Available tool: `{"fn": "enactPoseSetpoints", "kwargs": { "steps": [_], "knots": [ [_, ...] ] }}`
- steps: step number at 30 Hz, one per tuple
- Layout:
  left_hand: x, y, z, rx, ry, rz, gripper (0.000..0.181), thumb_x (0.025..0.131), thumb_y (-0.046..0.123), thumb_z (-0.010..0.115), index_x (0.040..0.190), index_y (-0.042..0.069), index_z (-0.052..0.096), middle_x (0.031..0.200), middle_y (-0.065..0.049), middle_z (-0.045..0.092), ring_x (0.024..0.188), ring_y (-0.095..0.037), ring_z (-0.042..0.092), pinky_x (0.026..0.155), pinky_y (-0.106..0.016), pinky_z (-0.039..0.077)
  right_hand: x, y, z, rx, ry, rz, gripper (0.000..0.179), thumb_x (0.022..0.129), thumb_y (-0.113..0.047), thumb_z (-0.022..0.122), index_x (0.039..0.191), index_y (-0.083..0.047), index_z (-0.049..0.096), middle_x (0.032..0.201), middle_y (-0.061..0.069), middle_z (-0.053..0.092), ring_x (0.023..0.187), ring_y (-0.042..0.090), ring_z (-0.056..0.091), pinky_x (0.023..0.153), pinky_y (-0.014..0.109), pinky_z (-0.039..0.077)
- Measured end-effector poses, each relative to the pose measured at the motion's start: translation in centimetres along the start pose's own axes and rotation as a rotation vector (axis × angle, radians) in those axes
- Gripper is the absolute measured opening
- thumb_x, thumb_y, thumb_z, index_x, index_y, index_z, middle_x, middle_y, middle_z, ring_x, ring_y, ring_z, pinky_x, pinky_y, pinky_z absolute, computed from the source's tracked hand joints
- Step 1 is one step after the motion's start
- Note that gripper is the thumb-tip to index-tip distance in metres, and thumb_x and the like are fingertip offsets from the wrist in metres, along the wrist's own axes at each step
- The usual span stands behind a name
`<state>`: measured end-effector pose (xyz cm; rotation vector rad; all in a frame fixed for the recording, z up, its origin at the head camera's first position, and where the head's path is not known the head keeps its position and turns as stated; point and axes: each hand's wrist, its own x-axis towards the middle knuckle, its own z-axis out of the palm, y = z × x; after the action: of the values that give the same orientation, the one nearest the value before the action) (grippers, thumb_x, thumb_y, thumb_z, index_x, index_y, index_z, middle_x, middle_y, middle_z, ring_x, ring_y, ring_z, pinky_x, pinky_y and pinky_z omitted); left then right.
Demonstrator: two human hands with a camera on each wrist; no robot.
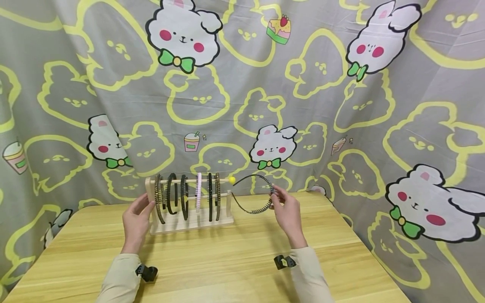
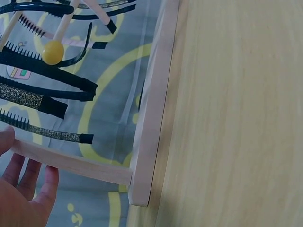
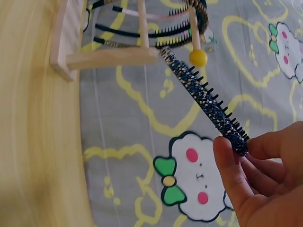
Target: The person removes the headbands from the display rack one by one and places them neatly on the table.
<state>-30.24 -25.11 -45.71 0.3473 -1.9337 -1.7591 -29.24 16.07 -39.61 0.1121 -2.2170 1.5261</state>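
Note:
A wooden rack (image 1: 228,206) stands on the table and carries several headbands (image 1: 184,198) on its top rod. The rod ends in a yellow ball (image 1: 232,180). My right hand (image 1: 286,208) pinches one end of a dark, toothed, glittery headband (image 1: 253,209) just right of the rack. In the right wrist view this headband (image 3: 208,101) runs from my fingers (image 3: 232,175) up to the yellow ball (image 3: 198,57). My left hand (image 1: 137,216) rests with straight fingers against the rack's left end. In the left wrist view my fingers (image 2: 28,184) lie under the rack's base bar (image 2: 75,163).
The wooden table (image 1: 227,261) has bare surface in front of the rack. A grey cloth (image 1: 322,105) printed with rabbits hangs behind and to both sides. The table's right edge (image 1: 373,256) is close to my right arm.

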Motion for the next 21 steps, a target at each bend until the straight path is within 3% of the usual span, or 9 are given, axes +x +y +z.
{"fn": "enactPoseSetpoints", "kwargs": {
  "steps": [6, 9, 14, 21],
  "knots": [
    [-0.1, 0.1, 0.1, 0.013, 0.018, 0.006, 0.044, 0.092, 0.028, 0.068, 0.135, 0.018, 0.059, 0.125, 0.002, 0.064, 0.105, 0.003, 0.056, 0.084, -0.007, 0.046, 0.9, 1.4, -1.1, -0.027, 0.008, 0.044, 0.030, 0.098, -0.005, 0.056, 0.128, -0.002, 0.060, 0.112, 0.017, 0.069, 0.097, 0.030, 0.068, 0.070, 0.024, 0.060],
    [0.0, 0.0, 0.2, 0.028, 0.020, 0.007, 0.044, 0.093, 0.028, 0.068, 0.135, 0.019, 0.059, 0.127, 0.000, 0.064, 0.106, 0.001, 0.056, 0.088, -0.011, 0.048, 1.5, 2.2, -1.4, -0.077, -0.002, 0.030, 0.029, 0.098, -0.005, 0.055, 0.127, 0.000, 0.060, 0.113, 0.018, 0.069, 0.096, 0.029, 0.068, 0.070, 0.024, 0.060],
    [0.1, -0.1, 0.1, 0.048, 0.015, 0.012, 0.044, 0.094, 0.030, 0.066, 0.136, 0.020, 0.058, 0.133, -0.006, 0.062, 0.110, -0.002, 0.057, 0.092, -0.015, 0.049, 2.7, 3.3, -1.9, -0.162, -0.038, 0.003, 0.029, 0.099, -0.007, 0.053, 0.127, 0.001, 0.060, 0.111, 0.019, 0.069, 0.095, 0.028, 0.068, 0.068, 0.022, 0.059],
    [0.0, -0.2, 0.1, 0.031, 0.014, 0.005, 0.045, 0.093, 0.030, 0.067, 0.136, 0.020, 0.059, 0.133, -0.006, 0.061, 0.110, -0.001, 0.056, 0.089, -0.010, 0.048, 3.8, 4.8, -1.8, -0.215, -0.114, 0.046, 0.029, 0.100, -0.006, 0.050, 0.125, 0.002, 0.061, 0.109, 0.020, 0.070, 0.093, 0.029, 0.069, 0.068, 0.023, 0.060]
  ]
}}
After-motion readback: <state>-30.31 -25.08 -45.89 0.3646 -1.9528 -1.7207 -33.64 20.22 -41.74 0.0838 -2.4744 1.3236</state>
